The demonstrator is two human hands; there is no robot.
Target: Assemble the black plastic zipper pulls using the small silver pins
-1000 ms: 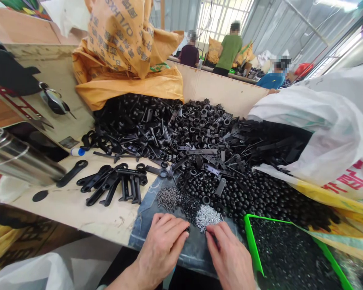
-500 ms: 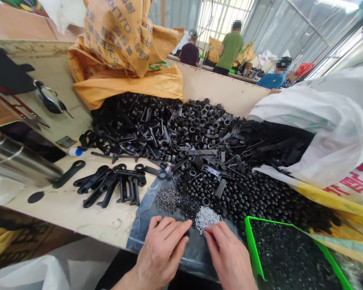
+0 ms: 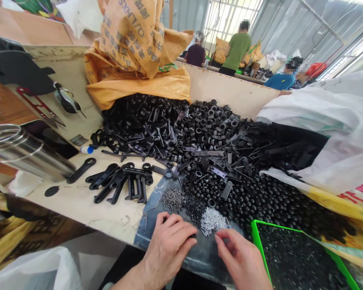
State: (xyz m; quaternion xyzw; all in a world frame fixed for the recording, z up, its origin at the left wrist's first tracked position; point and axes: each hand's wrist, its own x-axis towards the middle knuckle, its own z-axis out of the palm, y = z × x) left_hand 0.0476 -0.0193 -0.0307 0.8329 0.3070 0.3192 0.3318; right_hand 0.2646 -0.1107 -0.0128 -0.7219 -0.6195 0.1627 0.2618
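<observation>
My left hand is closed in a pinch over the front edge of the dark mat. A small black round part shows between its thumb and fingertips, mostly covered. To its right, my right hand has thumb and forefinger pinched together beside a heap of silver pins; what they hold, if anything, is too small to make out. Left of the pins lie small black pieces and a heap of brownish metal pins. Many black balls are spread behind.
Black handles lie on the board at left, near a steel flask. Black rings and other parts pile up behind. A green-rimmed tray stands at right under white sacking. Several people work beyond the partition.
My right hand has drawn slightly back from the silver pins, still pinched. My left hand keeps its hold on the black part. The whole view has shifted, moving the scene rightward.
</observation>
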